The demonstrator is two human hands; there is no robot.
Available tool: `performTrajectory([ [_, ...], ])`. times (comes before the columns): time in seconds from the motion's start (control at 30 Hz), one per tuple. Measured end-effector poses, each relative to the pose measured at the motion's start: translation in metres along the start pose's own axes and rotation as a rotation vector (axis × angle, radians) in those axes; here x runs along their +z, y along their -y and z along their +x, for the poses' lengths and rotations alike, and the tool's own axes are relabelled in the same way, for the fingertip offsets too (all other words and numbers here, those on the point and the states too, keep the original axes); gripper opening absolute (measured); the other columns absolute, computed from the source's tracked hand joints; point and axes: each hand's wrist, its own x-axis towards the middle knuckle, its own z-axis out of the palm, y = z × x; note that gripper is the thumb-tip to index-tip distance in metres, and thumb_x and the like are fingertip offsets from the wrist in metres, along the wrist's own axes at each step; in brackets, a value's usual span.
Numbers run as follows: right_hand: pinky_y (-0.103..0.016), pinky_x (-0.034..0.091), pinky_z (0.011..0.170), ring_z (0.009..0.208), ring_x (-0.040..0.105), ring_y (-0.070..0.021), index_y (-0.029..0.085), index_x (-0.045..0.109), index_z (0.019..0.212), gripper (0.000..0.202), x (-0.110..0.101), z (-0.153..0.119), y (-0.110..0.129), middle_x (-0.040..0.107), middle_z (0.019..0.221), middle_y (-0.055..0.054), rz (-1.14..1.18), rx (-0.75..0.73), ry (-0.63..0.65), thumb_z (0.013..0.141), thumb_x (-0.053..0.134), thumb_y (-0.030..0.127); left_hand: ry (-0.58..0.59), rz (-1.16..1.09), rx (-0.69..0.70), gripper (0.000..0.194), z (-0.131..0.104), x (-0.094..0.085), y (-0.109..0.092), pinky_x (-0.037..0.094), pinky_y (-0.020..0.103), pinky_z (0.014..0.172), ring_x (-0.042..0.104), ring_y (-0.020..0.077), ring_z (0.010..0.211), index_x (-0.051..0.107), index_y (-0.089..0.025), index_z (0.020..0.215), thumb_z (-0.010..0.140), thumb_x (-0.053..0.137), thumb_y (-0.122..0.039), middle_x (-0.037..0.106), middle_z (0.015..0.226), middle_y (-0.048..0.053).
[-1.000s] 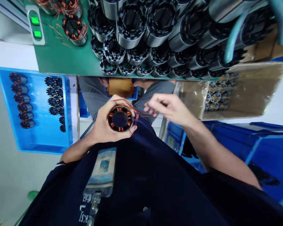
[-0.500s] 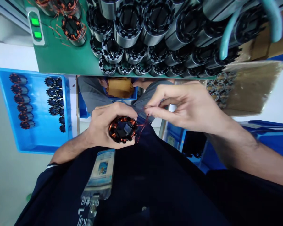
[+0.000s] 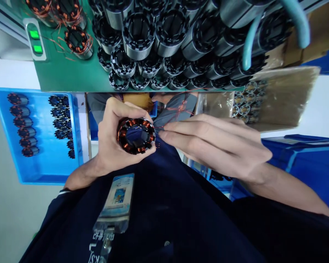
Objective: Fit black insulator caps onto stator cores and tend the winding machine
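My left hand (image 3: 109,142) is wrapped round a wound stator (image 3: 121,138), whose open end with copper coils and black slots faces the camera. Just to the right, my right hand (image 3: 214,144) has its thumb and fingertips pinched close together beside the stator's rim. Thin red wires (image 3: 181,106) spread above the right hand's fingers, over the grey trousers. Whether the fingertips hold a wire end is too small to tell.
Many steel stators (image 3: 139,36) stand crowded on the green bench (image 3: 71,75), with copper-wound ones (image 3: 78,40) at its left. A blue tray (image 3: 45,160) holds more parts at the left. An open carton (image 3: 285,98) and a blue bin (image 3: 315,157) are at the right.
The stator and my left hand have moved up and left, and the stator's open end is turned more to the camera. My right hand has rotated, its back now showing, and loose wires have swung upward.
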Motion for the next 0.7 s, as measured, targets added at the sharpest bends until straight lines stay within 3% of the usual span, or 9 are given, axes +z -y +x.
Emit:
performTrajectory([
  [0.1, -0.046, 0.072, 0.094, 0.113, 0.089, -0.0289, 0.041, 0.093, 0.130, 0.018, 0.006, 0.010, -0.031, 0.093, 0.128, -0.004, -0.229, -0.191, -0.066, 0.116, 0.083, 0.033, 0.018, -0.022, 0.092, 0.080, 0.000, 0.004, 0.007, 0.076, 0.041, 0.080, 0.086, 0.0240, 0.097, 0.071, -0.028, 0.138, 0.077, 0.121, -0.041, 0.080, 0.113, 0.004],
  [0.17, -0.044, 0.071, 0.090, 0.104, 0.089, -0.0273, 0.038, 0.094, 0.118, 0.016, 0.003, 0.016, -0.050, 0.093, 0.116, -0.003, -0.289, -0.242, -0.097, 0.113, 0.086, 0.026, -0.043, -0.008, 0.211, 0.086, -0.002, 0.006, 0.018, 0.072, 0.038, 0.069, 0.083, 0.0210, 0.085, 0.071, -0.028, 0.141, 0.074, 0.121, -0.048, 0.078, 0.104, 0.002],
  [0.23, -0.044, 0.072, 0.088, 0.097, 0.089, -0.0267, 0.036, 0.093, 0.109, 0.012, -0.005, 0.019, -0.060, 0.093, 0.108, -0.003, -0.293, -0.239, -0.085, 0.111, 0.088, 0.025, -0.125, 0.058, 0.224, 0.083, -0.006, 0.006, 0.028, 0.068, 0.038, 0.065, 0.082, 0.0205, 0.081, 0.072, -0.032, 0.141, 0.075, 0.119, -0.054, 0.077, 0.102, 0.000],
  [0.3, -0.047, 0.073, 0.095, 0.106, 0.090, -0.0300, 0.036, 0.094, 0.116, 0.014, -0.017, 0.015, -0.053, 0.093, 0.118, -0.004, -0.293, -0.204, -0.084, 0.107, 0.093, 0.025, -0.139, 0.131, 0.167, 0.079, -0.012, 0.004, 0.033, 0.070, 0.041, 0.070, 0.084, 0.0232, 0.086, 0.074, -0.033, 0.139, 0.077, 0.118, -0.054, 0.079, 0.106, 0.000],
  [0.4, -0.053, 0.073, 0.110, 0.130, 0.086, -0.0383, 0.040, 0.089, 0.144, 0.047, -0.027, 0.004, -0.017, 0.089, 0.147, -0.008, -0.350, -0.182, -0.185, 0.101, 0.098, 0.024, -0.079, 0.202, 0.205, 0.079, -0.016, -0.001, 0.032, 0.071, 0.044, 0.078, 0.087, 0.0261, 0.096, 0.076, -0.030, 0.141, 0.078, 0.117, -0.052, 0.083, 0.114, 0.004],
  [0.47, -0.056, 0.072, 0.120, 0.146, 0.081, -0.0413, 0.041, 0.078, 0.165, 0.059, -0.022, 0.001, 0.007, 0.080, 0.166, -0.008, -0.399, -0.171, -0.169, 0.109, 0.085, 0.024, -0.013, 0.263, 0.243, 0.077, -0.016, -0.002, 0.027, 0.071, 0.045, 0.082, 0.086, 0.0266, 0.103, 0.075, -0.029, 0.143, 0.082, 0.115, -0.053, 0.084, 0.120, 0.006],
  [0.53, -0.054, 0.072, 0.123, 0.156, 0.077, -0.0401, 0.035, 0.063, 0.179, 0.064, -0.008, 0.007, 0.018, 0.071, 0.178, -0.010, -0.370, -0.135, -0.039, 0.116, 0.066, 0.023, 0.045, 0.343, 0.244, 0.071, -0.014, -0.002, 0.022, 0.070, 0.042, 0.082, 0.083, 0.0258, 0.106, 0.076, -0.030, 0.143, 0.086, 0.113, -0.052, 0.080, 0.123, 0.006],
  [0.6, -0.048, 0.075, 0.111, 0.144, 0.083, -0.0364, 0.027, 0.049, 0.187, 0.070, 0.007, 0.017, 0.014, 0.077, 0.168, -0.016, -0.294, -0.089, 0.099, 0.117, 0.056, 0.023, 0.101, 0.416, 0.232, 0.066, -0.013, -0.001, 0.018, 0.068, 0.039, 0.080, 0.081, 0.0257, 0.106, 0.077, -0.031, 0.142, 0.089, 0.111, -0.049, 0.077, 0.124, 0.007],
  [0.7, -0.039, 0.067, 0.078, 0.091, 0.085, -0.0275, 0.016, 0.037, 0.188, 0.074, 0.016, 0.028, -0.001, 0.087, 0.113, -0.010, -0.253, -0.038, 0.239, 0.115, 0.050, 0.019, 0.185, 0.434, 0.217, 0.062, -0.015, 0.001, 0.012, 0.065, 0.039, 0.075, 0.080, 0.0277, 0.104, 0.078, -0.033, 0.143, 0.090, 0.108, -0.044, 0.077, 0.123, 0.007],
])
